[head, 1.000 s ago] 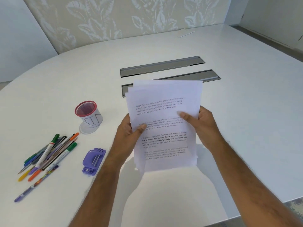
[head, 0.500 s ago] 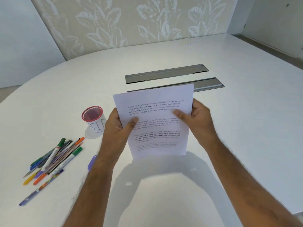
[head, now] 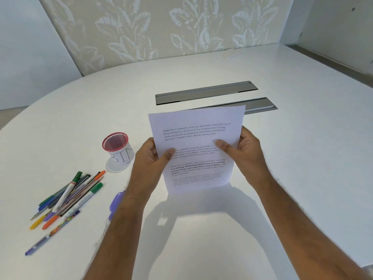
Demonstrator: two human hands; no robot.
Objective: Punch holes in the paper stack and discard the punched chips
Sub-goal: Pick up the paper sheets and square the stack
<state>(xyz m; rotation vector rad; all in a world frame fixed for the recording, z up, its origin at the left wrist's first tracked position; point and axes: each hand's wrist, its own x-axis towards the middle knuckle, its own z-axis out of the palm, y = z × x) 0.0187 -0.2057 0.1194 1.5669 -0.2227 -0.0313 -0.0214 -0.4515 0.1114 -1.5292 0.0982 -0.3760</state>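
White tabletop (head: 302, 158) under everything. Printed paper stack (head: 196, 146) held upright above it, lower edge near the surface, gripped at either side by left hand (head: 150, 160) and right hand (head: 245, 152), thumbs on front. Loose pens (head: 68, 197) at left. Red-rimmed mesh cup (head: 118, 150) marked BIN behind them. Purple hole punch (head: 115, 203) half hidden by left forearm.

One paper stack (head: 196, 148), one cup (head: 118, 149), one punch (head: 115, 203).
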